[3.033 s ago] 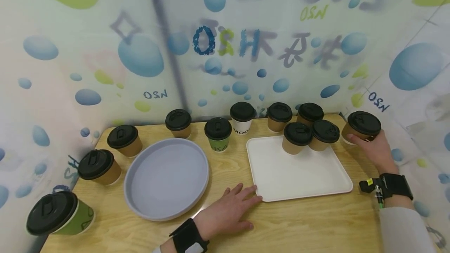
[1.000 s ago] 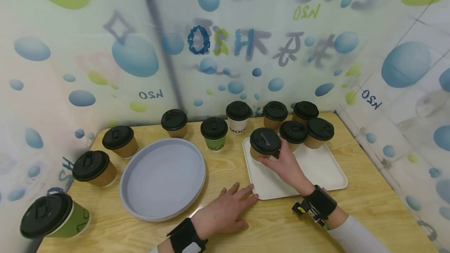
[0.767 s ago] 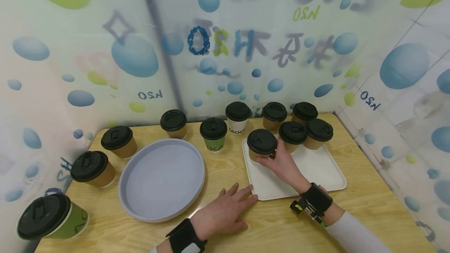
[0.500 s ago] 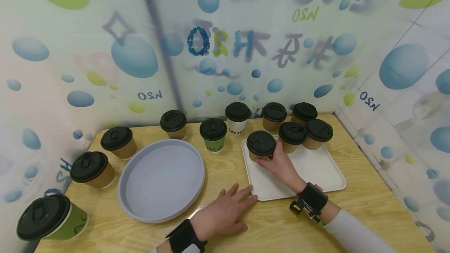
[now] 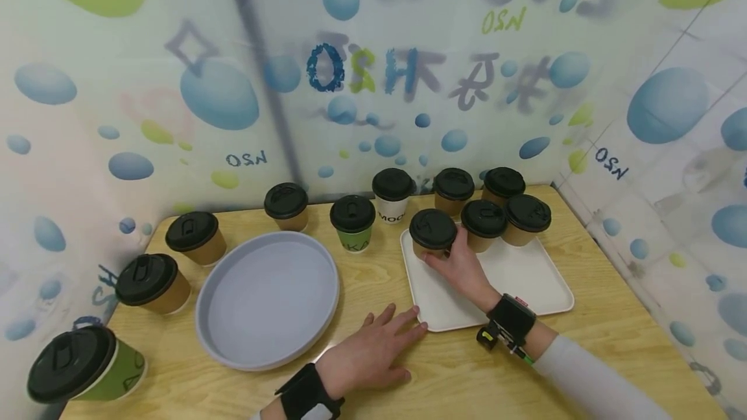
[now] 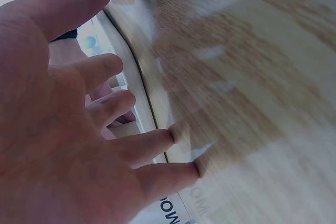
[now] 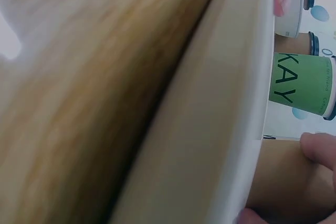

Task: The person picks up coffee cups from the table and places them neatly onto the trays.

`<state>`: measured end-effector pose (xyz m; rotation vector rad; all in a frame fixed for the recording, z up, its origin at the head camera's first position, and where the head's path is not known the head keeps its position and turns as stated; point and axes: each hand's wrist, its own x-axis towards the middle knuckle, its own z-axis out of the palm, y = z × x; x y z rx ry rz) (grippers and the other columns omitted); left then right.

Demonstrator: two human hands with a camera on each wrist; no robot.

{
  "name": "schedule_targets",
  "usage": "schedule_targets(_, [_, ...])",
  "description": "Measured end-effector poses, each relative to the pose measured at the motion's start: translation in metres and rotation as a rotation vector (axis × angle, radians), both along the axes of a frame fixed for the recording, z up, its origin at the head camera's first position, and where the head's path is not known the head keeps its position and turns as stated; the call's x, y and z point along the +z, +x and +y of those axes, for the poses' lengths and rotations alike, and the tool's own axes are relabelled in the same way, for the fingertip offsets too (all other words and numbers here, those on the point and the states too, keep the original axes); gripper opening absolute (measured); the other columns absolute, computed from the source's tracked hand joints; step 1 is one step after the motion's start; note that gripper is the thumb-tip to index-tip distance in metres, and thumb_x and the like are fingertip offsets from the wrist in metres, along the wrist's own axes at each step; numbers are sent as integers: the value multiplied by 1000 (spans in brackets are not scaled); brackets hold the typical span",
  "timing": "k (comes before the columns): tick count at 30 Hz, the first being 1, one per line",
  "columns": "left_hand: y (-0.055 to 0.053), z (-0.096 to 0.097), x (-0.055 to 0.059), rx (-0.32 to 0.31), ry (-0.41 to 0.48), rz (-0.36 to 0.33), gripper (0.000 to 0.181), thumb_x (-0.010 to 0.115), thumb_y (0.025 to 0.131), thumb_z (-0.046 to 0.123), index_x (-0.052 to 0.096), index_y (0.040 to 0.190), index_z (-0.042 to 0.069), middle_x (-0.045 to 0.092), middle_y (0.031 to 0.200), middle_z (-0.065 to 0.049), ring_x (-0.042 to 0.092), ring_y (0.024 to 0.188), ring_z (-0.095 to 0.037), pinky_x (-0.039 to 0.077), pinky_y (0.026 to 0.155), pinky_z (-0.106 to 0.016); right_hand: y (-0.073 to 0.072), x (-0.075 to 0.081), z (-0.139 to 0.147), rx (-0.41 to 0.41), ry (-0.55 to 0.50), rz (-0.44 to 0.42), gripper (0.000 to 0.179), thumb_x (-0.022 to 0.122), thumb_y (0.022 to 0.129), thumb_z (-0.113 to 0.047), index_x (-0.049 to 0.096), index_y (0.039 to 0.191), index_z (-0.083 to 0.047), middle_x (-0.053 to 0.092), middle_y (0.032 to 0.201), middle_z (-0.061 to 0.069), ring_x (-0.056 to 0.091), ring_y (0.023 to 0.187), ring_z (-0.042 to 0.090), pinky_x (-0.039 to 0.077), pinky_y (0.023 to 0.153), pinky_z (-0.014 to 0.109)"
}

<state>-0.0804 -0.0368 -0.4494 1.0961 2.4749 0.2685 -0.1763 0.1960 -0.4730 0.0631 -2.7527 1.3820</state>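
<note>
1. Eleven black-lidded cups are in view: eight brown, two green, one white. The landmark is the single white tray (image 5: 513,287) on the wooden table (image 5: 496,374).
2. The right hand (image 5: 463,271) pinches one brown cup, the held cup (image 5: 433,231), upright at the white tray's far-left corner; its base is hidden, so I can't tell whether it touches the tray.
3. Two more brown cups (image 5: 484,222) stand along the white tray's far edge, right of the held cup.
4. The left hand (image 5: 370,352) holds nothing, fingers spread, right at the white tray's near-left corner.
5. Beyond the white tray: two brown cups (image 5: 453,190).
6. Beyond its far-left corner: one white cup (image 5: 393,196), one small green cup (image 5: 353,224).
7. Left of it: one round tray (image 5: 268,300), three brown cups, one large green cup (image 5: 87,365).
</note>
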Motion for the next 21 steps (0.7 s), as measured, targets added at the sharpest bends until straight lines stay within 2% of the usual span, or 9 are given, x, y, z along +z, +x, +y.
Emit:
schedule_targets(5, [0,1,0,4,-2,0,74,75,94,45,42,159,33,26,169,7,32,151,-38,41,110,-63,-1,1,0,-4,-27,-16,92,81,90,-21,19,154,6,40,151,33,45,140,45,39,112,59])
schedule_targets(11, [0,1,0,4,-7,-5,75,74,94,46,41,160,34,25,169,7,30,152,-37,40,111,-63,6,3,3,52,-138,-30,97,80,90,-14,15,160,1,27,161,28,39,145,45,39,114,56])
schedule_targets(17, [0,1,-1,11,-3,-9,75,75,93,46,42,159,34,26,169,6,31,151,-39,40,110,-64,30,15,10,75,-152,-95,100,72,97,-17,0,163,2,13,168,30,32,149,46,35,117,52])
schedule_targets(21, [0,1,0,13,12,-15,73,76,93,45,43,157,33,28,168,5,34,150,-40,41,108,-65,48,25,16,71,-117,-108,94,68,100,-19,3,164,2,12,169,28,32,150,42,36,117,49])
